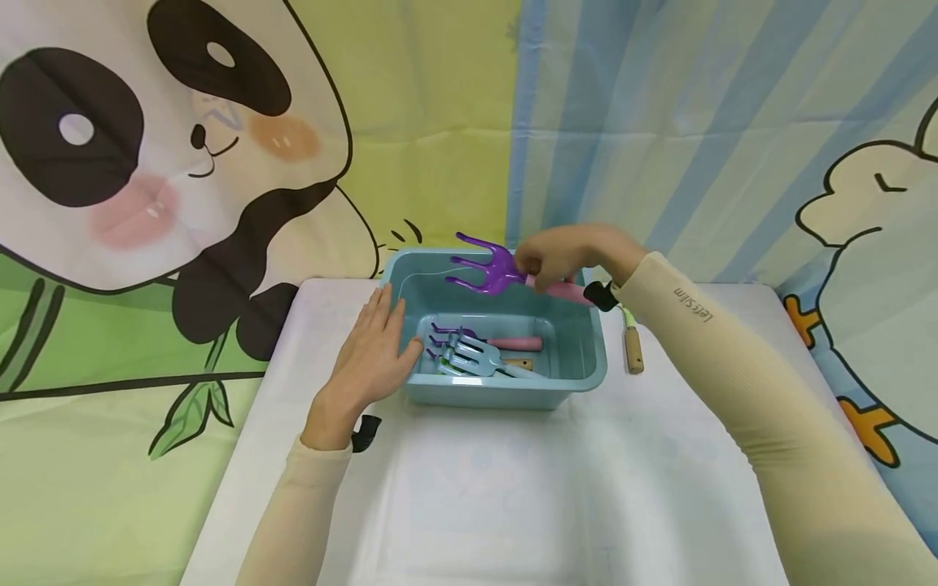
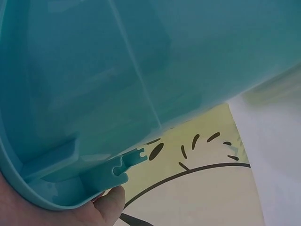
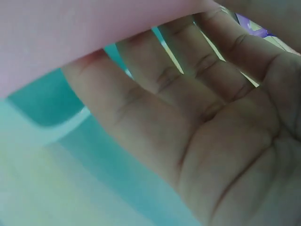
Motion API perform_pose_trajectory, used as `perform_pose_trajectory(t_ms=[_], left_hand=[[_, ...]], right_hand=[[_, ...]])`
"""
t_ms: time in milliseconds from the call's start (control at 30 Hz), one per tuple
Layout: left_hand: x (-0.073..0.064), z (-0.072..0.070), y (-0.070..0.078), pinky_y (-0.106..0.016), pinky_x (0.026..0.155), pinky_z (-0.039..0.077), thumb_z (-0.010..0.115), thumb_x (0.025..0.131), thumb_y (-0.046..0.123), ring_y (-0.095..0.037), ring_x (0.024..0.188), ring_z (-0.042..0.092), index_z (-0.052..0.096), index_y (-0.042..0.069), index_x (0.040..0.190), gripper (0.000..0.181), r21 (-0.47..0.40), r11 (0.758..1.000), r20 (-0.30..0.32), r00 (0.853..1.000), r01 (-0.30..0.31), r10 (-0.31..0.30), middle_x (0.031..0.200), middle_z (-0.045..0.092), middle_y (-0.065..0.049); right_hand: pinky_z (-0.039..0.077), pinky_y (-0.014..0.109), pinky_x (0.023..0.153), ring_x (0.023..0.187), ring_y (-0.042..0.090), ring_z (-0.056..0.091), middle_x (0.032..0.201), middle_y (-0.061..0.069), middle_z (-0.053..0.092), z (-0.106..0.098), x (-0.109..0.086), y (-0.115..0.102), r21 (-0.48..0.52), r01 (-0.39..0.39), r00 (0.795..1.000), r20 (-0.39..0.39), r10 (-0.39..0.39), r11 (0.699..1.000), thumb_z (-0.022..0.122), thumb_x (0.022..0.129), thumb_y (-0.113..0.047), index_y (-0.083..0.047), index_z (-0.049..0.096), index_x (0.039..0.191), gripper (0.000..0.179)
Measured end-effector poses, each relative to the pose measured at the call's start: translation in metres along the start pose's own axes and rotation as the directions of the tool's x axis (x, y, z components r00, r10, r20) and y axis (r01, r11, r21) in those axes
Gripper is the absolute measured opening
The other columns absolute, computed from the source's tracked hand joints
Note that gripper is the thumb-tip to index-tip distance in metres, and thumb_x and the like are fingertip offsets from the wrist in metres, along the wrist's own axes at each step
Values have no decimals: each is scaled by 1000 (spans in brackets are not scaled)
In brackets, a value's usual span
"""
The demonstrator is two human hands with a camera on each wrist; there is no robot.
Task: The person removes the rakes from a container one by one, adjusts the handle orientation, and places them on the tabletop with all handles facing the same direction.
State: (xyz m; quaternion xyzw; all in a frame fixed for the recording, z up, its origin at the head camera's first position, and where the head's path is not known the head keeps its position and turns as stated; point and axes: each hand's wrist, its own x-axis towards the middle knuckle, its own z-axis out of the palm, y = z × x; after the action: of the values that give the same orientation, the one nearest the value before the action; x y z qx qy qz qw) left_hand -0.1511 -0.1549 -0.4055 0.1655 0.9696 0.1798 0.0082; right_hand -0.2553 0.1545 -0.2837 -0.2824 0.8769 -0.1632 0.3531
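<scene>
My right hand (image 1: pixel 560 252) grips a garden hand fork by its pink handle (image 3: pixel 94 33), above the back right of the basin. The fork's purple tines (image 1: pixel 491 269) point left. My left hand (image 1: pixel 372 346) rests on the left rim of the light blue basin (image 1: pixel 498 396), its fingers straight. In the left wrist view the basin's side fills much of the frame, with part of the left hand (image 2: pixel 106 207) at its rim. Inside the basin lie a light blue hand fork (image 1: pixel 476 356) and another purple fork with a pink handle (image 1: pixel 515 343), overlapping other tools that are partly hidden.
To the right of the basin, a small tool with a wooden handle (image 1: pixel 633 350) lies on the white table (image 1: pixel 498 496); its green upper part is partly covered by the right wrist. A printed panda curtain (image 1: pixel 432 122) hangs close behind the basin.
</scene>
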Motion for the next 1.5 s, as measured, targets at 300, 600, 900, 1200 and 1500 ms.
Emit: perform_pose_trajectory(t_ms=[300,600,900,1200,1500], left_hand=[[-1,-2,0,-44,120,2,40,103,49,-24,151,-12,25,0,157,75,-14,1000,-4,1000,1,-1,166,-1,-15],[-1,0,0,-45,120,4,36,103,56,-24,151,-12,27,2,157,77,-15,1000,7,1000,7,-7,166,-3,-15],[-1,1,-1,-50,120,7,36,103,57,-25,151,-12,30,2,156,77,-26,1000,2,1000,3,-3,166,-4,-14],[-1,2,0,-50,120,9,38,102,57,-26,152,-10,33,4,156,75,-25,1000,-6,1000,12,-12,167,-3,-13],[-2,2,-1,-53,119,12,38,102,57,-28,152,-7,34,4,155,75,-51,999,-11,1000,4,-4,167,-3,-13]], right_hand=[[56,43,75,90,29,59,104,15,57,1,-40,40,210,-26,998,-53,37,977,60,95,-3,1,57,106,12],[55,48,86,100,33,60,116,19,57,29,-81,108,475,-44,987,-118,113,879,58,101,-8,4,52,119,23],[54,52,87,106,32,62,121,21,54,77,-106,175,607,-65,953,-197,230,792,61,100,-14,7,44,128,38],[53,49,90,108,31,62,116,15,62,118,-116,233,779,-95,908,-187,375,620,58,103,-20,10,32,136,51],[54,43,88,103,25,59,124,17,59,145,-111,275,866,-162,868,-103,486,472,57,104,-20,7,32,137,49]])
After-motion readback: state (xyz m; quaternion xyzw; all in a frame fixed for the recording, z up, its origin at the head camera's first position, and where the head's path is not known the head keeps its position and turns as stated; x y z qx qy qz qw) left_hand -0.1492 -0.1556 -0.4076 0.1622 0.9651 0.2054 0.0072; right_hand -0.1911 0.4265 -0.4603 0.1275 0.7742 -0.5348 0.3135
